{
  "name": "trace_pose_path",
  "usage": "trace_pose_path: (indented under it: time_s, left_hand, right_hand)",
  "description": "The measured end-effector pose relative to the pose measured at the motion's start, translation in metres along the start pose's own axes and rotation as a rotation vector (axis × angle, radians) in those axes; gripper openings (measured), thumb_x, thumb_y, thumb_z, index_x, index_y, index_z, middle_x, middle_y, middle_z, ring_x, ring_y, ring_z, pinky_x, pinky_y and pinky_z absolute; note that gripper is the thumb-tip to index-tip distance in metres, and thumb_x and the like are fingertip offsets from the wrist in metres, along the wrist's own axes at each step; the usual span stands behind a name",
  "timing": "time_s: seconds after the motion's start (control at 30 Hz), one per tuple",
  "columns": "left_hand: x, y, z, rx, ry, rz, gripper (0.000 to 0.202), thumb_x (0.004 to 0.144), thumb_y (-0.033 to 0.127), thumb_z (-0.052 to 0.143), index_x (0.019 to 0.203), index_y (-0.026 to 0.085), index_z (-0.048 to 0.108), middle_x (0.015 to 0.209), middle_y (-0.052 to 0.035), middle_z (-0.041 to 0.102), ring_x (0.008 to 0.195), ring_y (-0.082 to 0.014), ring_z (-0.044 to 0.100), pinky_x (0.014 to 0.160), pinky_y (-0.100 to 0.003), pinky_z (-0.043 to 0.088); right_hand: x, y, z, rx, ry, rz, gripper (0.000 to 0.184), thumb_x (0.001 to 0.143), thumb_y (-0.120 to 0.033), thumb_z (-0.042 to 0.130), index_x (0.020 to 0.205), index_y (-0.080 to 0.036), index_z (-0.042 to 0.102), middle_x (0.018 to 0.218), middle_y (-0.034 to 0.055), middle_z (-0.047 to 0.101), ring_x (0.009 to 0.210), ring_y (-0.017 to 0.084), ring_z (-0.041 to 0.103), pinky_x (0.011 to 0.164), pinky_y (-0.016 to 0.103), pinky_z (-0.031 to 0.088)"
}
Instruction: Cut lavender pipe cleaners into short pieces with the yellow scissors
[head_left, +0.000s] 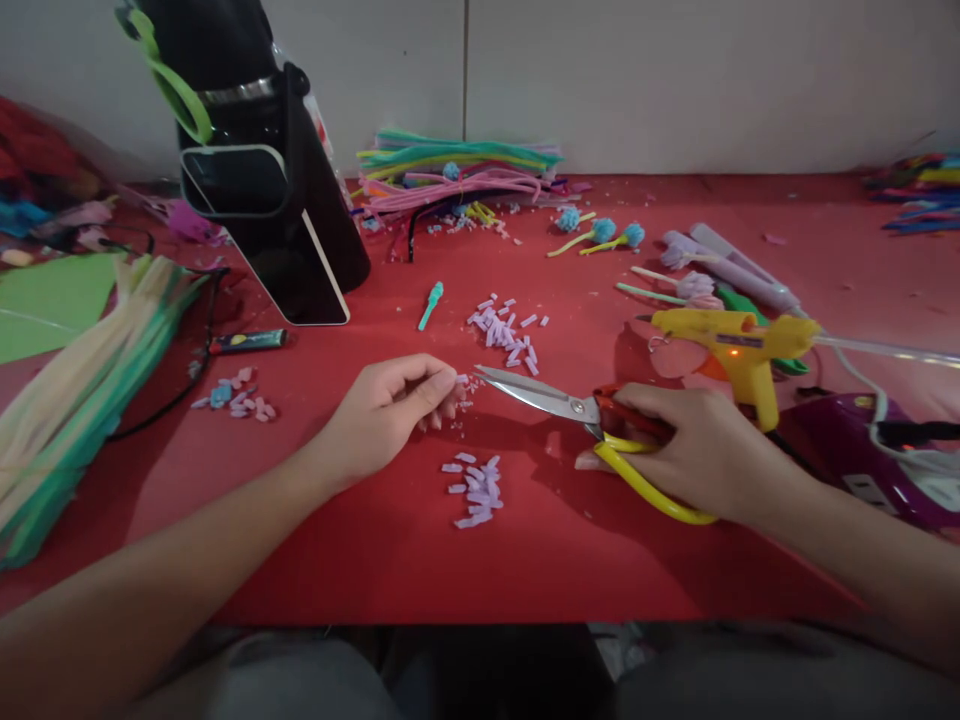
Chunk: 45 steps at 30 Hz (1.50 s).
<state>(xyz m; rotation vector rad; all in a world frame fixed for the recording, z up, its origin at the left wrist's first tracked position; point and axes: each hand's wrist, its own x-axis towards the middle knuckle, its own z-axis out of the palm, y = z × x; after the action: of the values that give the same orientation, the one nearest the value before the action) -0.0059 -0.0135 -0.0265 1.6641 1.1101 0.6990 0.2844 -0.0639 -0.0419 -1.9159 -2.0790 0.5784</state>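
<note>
Between thumb and fingertips, my left hand (397,400) pinches a short lilac pipe-cleaner piece (461,379), its end poking out to the right. My right hand (690,440) grips a pair of scissors (547,394) by red and yellow handles. The blades point left, looking nearly closed, with their tip just beside the lilac piece. Tiny lilac clippings (466,402) lie on the red table (337,560) under the fingertips. One pile of cut lilac pieces (499,325) is beyond the hands, and another pile (478,490) lies nearer the front edge.
At the right are a yellow glue gun (739,345) with its orange light lit and a purple device (862,440). A phone (262,230) leans on a black bottle (330,190). Pipe-cleaner bundles (465,185) lie at the back, near blue pom-pom flowers (602,231).
</note>
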Motion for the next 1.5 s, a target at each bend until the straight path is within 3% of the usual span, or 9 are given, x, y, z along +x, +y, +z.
trace_pose_path:
  time_s: [0.3,0.5,0.87,1.5]
  left_hand:
    - [-0.001,0.005,0.004,-0.018,-0.004,-0.015,0.032,0.099,0.031,0.049,0.072,0.015,0.057,0.065,0.0022,0.057,0.057,-0.0060,0.051,0.055,-0.018,0.042]
    - [-0.002,0.007,0.005,-0.004,0.002,-0.007,0.033,0.100,0.029,0.047,0.071,0.015,0.055,0.062,0.0032,0.054,0.055,-0.0051,0.050,0.054,-0.017,0.040]
    - [-0.001,0.004,0.005,-0.045,-0.018,-0.012,0.033,0.100,0.029,0.047,0.071,0.015,0.055,0.062,0.0036,0.053,0.054,-0.0049,0.049,0.049,-0.017,0.039]
    - [-0.001,0.006,0.006,-0.038,0.001,-0.010,0.033,0.099,0.031,0.049,0.072,0.015,0.056,0.064,0.0029,0.056,0.054,-0.0048,0.050,0.047,-0.016,0.037]
  right_hand:
    - [-0.001,-0.006,0.003,-0.029,0.019,-0.016,0.067,0.063,-0.089,0.056,0.060,-0.024,0.040,0.051,-0.0025,0.039,0.050,0.012,0.030,0.046,0.029,0.030]
    - [-0.002,-0.008,0.006,-0.040,0.035,-0.016,0.063,0.066,-0.085,0.056,0.062,-0.024,0.042,0.053,-0.0025,0.043,0.050,0.012,0.035,0.049,0.029,0.032]
    - [-0.001,-0.012,0.005,-0.032,0.047,0.011,0.066,0.062,-0.089,0.057,0.060,-0.025,0.040,0.052,-0.0019,0.040,0.051,0.014,0.032,0.048,0.031,0.031]
    - [-0.001,-0.005,0.002,-0.018,-0.018,-0.002,0.062,0.065,-0.082,0.062,0.062,-0.024,0.042,0.054,-0.0036,0.035,0.054,0.013,0.029,0.048,0.030,0.030]
